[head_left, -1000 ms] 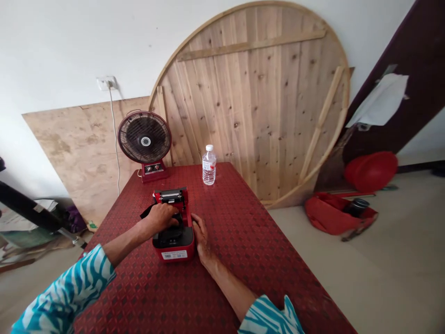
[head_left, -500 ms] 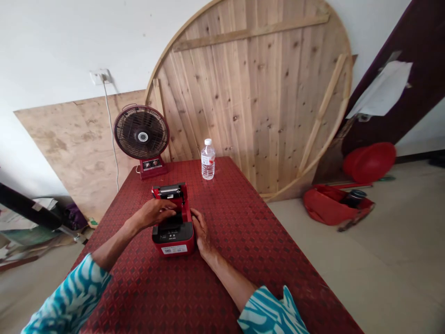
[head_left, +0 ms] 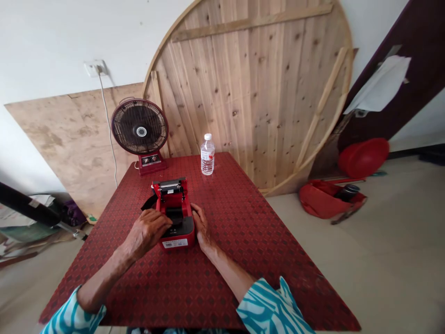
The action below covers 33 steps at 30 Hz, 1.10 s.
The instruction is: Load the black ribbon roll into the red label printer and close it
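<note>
A red and black label printer (head_left: 178,242) stands on the table with its lid (head_left: 169,186) tipped up and back. Inside the bay lies a dark roll-like part (head_left: 174,213). My left hand (head_left: 149,230) is at the printer's front left, fingertips drawn together over the black top edge; what they pinch, if anything, is hidden. Flat along the printer's right side rests my right hand (head_left: 202,227), its fingers stretched out and touching the red casing. A black flap or strip (head_left: 149,202) sticks out on the left behind my left hand.
A red patterned table (head_left: 250,241) bears a fan (head_left: 141,131) and a water bottle (head_left: 207,157) at its far end. Behind leans a round wooden board (head_left: 243,93). A red bag (head_left: 318,202) lies on the floor at right; a black pole (head_left: 31,208) stands at left.
My left hand has come out of the printer's bay and moved toward me to its front left edge. My right hand stays against the side. The view has shifted slightly.
</note>
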{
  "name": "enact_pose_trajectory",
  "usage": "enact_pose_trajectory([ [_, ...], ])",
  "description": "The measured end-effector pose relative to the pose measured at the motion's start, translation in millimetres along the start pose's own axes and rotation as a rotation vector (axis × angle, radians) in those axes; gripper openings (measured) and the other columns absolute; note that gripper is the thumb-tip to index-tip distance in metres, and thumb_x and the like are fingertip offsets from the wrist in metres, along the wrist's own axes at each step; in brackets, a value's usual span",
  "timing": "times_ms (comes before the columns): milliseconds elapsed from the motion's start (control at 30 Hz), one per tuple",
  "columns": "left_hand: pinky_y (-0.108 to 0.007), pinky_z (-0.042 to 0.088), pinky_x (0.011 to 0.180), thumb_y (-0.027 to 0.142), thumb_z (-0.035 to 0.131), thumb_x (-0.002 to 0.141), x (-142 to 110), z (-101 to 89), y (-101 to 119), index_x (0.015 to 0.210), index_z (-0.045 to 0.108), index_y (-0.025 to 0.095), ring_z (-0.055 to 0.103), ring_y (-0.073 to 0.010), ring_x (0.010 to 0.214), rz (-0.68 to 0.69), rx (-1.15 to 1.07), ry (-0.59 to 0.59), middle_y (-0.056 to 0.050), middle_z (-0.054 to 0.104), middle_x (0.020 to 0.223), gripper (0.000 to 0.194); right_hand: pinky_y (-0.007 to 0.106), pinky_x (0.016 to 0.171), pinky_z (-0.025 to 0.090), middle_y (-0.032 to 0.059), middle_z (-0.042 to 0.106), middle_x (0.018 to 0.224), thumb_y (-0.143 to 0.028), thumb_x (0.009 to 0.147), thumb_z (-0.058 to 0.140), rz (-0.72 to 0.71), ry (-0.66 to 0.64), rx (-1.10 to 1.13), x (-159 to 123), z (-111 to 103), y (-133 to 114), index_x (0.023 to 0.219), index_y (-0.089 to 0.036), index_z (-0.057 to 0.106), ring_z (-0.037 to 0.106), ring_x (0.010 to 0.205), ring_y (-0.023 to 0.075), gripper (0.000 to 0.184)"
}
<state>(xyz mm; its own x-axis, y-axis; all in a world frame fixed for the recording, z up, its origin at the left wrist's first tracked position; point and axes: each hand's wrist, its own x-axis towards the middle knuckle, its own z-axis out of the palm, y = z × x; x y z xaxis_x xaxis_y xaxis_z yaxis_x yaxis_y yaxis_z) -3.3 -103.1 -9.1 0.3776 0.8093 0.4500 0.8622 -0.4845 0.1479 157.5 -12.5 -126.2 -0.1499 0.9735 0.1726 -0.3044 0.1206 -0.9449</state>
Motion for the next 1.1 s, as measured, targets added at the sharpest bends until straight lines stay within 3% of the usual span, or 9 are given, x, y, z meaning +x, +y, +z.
enact_pose_trajectory([
  [333,-0.038,0.040,0.092,0.023,0.054,0.091,-23,6.4,17,0.100,0.063,0.021,0.061,-0.0185,0.092,0.049,0.050,0.083,-0.006,0.069,0.098,0.014,0.039,0.100,0.041,0.0034,0.063,0.123,-0.050,0.084,0.052,0.058,0.006,0.030,1,1,-4,0.118,-0.026,0.060,0.055,0.116,0.0230,0.043],
  [500,-0.041,0.040,0.094,0.024,0.055,0.089,-30,11.6,22,0.105,0.063,0.020,0.059,-0.0233,0.104,0.058,0.076,0.163,-0.008,0.069,0.100,0.018,0.040,0.098,0.042,0.0030,0.060,0.128,-0.059,0.080,0.050,0.033,0.077,-0.022,50,13,-22,0.120,-0.028,0.059,0.054,0.117,0.0237,0.051],
  [667,-0.041,0.040,0.095,0.021,0.056,0.088,-32,14.8,21,0.103,0.064,0.018,0.059,-0.0232,0.105,0.071,0.077,0.206,-0.007,0.069,0.099,0.016,0.040,0.091,0.044,0.0028,0.070,0.102,-0.063,0.078,0.049,-0.018,-0.045,-0.051,82,29,-51,0.094,-0.027,0.068,0.059,0.101,0.0236,0.044],
  [767,-0.040,0.041,0.095,0.021,0.057,0.088,-32,16.8,20,0.102,0.064,0.017,0.059,-0.0233,0.106,0.071,0.079,0.226,-0.007,0.069,0.099,0.017,0.040,0.092,0.042,0.0046,0.069,0.096,-0.062,0.079,0.047,-0.026,0.008,-0.078,68,27,-58,0.074,-0.024,0.068,0.059,0.099,0.0241,0.044],
  [867,-0.042,0.040,0.097,0.019,0.056,0.087,-32,18.3,21,0.102,0.065,0.017,0.058,-0.0242,0.107,0.063,0.092,0.242,-0.008,0.069,0.098,0.017,0.037,0.097,0.039,0.0052,0.066,0.105,-0.051,0.076,0.056,-0.081,0.004,-0.122,39,18,-56,0.065,-0.022,0.067,0.056,0.107,0.0235,0.033],
  [967,-0.044,0.037,0.100,0.019,0.056,0.087,-34,18.7,23,0.102,0.065,0.017,0.057,-0.0248,0.109,0.063,0.095,0.242,-0.008,0.070,0.099,0.018,0.037,0.092,0.044,0.0039,0.067,0.107,-0.042,0.071,0.064,0.009,0.030,-0.054,15,12,-50,0.084,-0.023,0.069,0.059,0.102,0.0224,0.024],
  [1100,-0.044,0.036,0.101,0.022,0.058,0.087,-40,16.5,16,0.108,0.065,0.020,0.055,-0.0255,0.113,0.024,-0.018,0.207,-0.007,0.070,0.104,0.022,0.038,0.090,0.047,0.0022,0.069,0.106,-0.037,0.071,0.065,0.102,0.038,0.064,5,14,-43,0.104,-0.025,0.064,0.062,0.100,0.0221,0.035],
])
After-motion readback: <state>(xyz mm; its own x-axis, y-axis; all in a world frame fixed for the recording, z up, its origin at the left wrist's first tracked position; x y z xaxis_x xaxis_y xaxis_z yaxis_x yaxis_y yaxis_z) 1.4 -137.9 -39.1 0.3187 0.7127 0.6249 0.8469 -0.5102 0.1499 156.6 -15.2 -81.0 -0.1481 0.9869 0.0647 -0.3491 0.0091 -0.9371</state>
